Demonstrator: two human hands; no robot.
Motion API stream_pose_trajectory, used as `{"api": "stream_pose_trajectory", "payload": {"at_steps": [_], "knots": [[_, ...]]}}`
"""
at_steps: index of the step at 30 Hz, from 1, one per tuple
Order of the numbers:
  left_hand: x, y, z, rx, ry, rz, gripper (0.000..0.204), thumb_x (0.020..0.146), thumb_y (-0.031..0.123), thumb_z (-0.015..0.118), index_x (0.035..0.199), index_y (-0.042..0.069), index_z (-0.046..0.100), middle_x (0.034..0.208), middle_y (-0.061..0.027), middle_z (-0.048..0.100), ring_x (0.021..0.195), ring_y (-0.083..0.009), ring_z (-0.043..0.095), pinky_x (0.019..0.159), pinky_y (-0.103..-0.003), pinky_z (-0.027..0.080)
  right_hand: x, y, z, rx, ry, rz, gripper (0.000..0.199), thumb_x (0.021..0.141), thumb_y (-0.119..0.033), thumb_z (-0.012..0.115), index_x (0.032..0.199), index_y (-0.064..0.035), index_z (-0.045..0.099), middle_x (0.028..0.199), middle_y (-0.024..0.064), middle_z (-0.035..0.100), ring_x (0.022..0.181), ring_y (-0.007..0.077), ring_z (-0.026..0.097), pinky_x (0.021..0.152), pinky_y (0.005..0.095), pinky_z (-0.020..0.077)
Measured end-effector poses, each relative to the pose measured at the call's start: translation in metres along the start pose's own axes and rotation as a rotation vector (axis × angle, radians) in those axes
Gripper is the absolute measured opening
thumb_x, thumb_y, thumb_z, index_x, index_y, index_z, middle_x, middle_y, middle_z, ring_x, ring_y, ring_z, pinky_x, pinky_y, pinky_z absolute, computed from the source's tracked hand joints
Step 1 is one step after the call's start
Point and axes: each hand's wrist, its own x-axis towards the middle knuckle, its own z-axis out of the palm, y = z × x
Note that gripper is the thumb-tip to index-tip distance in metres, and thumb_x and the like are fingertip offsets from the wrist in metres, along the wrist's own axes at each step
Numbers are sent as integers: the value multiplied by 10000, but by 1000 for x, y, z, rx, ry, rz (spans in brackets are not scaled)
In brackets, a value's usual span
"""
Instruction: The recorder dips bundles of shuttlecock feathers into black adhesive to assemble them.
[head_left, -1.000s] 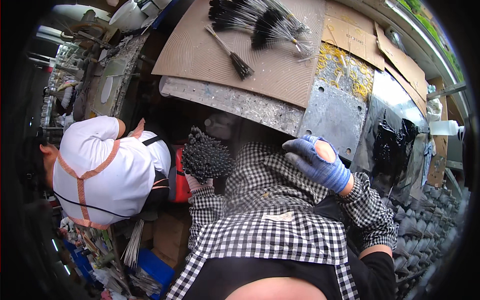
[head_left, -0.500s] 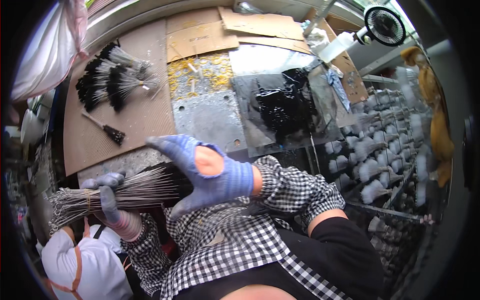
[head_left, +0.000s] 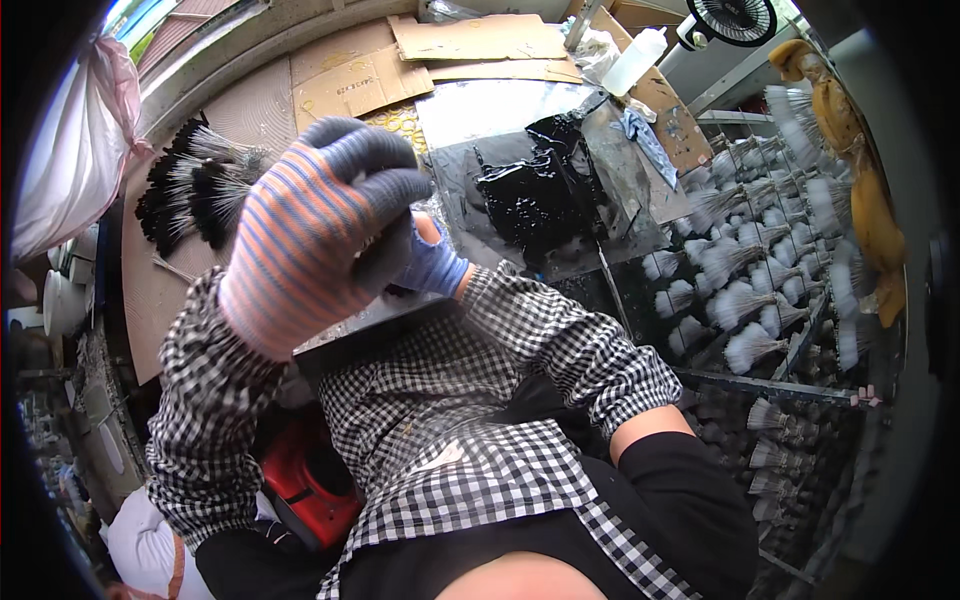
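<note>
Rising close before the camera, the left hand [head_left: 310, 225] in a striped orange-and-grey glove shows its back, fingers curled over toward the right hand [head_left: 432, 265], which wears a blue glove and sits mostly hidden behind it. Both hands meet above the near edge of the table [head_left: 330, 90]; whether they clamp anything I cannot tell. Black paste [head_left: 535, 195] lies on a metal sheet [head_left: 480, 110] just beyond them, with dark-tipped stick bundles [head_left: 190, 190] off to the left.

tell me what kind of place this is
Probably a small workshop where brushes are made or dipped. Bundles of black-tipped bristles lie on cardboard, a heap of glossy black paste sits on a metal sheet, and rows of pale tufts stand in racks on the right.
</note>
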Motion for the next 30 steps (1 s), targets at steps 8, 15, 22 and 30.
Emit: {"api": "stream_pose_trajectory", "payload": {"at_steps": [8, 15, 22, 30], "knots": [[1, -5, -31, -110, 31, -172, 247, 702, -29, 598, 910, 61, 696, 904, -89, 640, 821, -247, 657, 715, -332, 535, 23, -24, 7, 154, -59, 159, 349, 731, -187, 773, 1035, -76, 643, 867, 140, 668, 772, 287, 679, 691, 363, 536], [-2, -34, -9, -16, 167, -47, 276, 696, 38, 694, 965, 97, 714, 869, -67, 661, 795, -264, 658, 692, -362, 540, 15, 0, 0, -144, -308, 88, 418, 744, -287, 783, 1077, -75, 647, 883, 124, 698, 822, 271, 696, 750, 370, 547], [-16, -45, 15, -119, 214, -100, 278, 677, -8, 666, 932, 89, 720, 847, -82, 665, 782, -268, 658, 707, -358, 553, -5, -5, -3, -130, -214, 310, 544, 685, -303, 824, 1139, -76, 630, 949, 139, 694, 843, 300, 693, 768, 376, 552], [-10, -52, 16, -34, 179, -97, 250, 723, -31, 642, 937, 74, 719, 821, -78, 657, 751, -229, 662, 670, -312, 546, -14, -69, -105, -373, -213, 350, 705, 697, -232, 850, 1275, 20, 535, 1173, 185, 608, 1059, 309, 626, 921, 377, 516]]}}
